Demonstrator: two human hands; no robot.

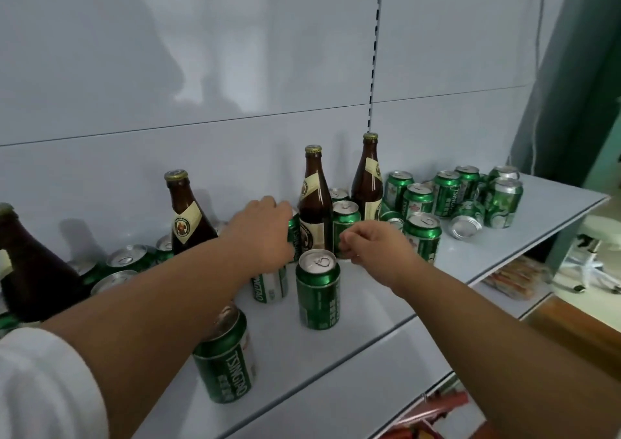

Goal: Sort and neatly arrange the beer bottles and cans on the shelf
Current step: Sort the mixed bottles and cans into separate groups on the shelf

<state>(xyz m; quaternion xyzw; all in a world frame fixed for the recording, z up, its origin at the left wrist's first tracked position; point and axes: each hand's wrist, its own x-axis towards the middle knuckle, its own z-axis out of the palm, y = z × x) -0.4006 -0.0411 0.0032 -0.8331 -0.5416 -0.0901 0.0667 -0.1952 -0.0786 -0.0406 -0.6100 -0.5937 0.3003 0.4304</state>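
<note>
Because the cans and bottles stand mixed together in the middle of the shelf [386,304], the coming move turns on the tight cluster just ahead of both hands. The left hand [265,233] reaches forward over the shelf with its palm down and fingers curled round a green can [293,237] that stands upright just left of the middle brown bottle [314,203], apparently touching it; most of that can is hidden by the hand. The right hand [373,250] lies lower and to the right, its fingers bent in near the base of a second can [345,223] between the middle bottle and the right-hand bottle [369,180]; whether it actually grips that can or only touches it cannot be told. Both arms stretch out nearly straight from the near edge, the left crossing above a can with a white panel [270,284]. All these things have their long axes vertical, so a lift should go straight up to keep clear of the bottle necks. The near upright can [318,294] stands just below and between the two hands and could be knocked. Further right a crowd of cans [447,193] waits unsorted, one lying on its side [467,218], and another bottle [188,210] stands to the left.
</note>
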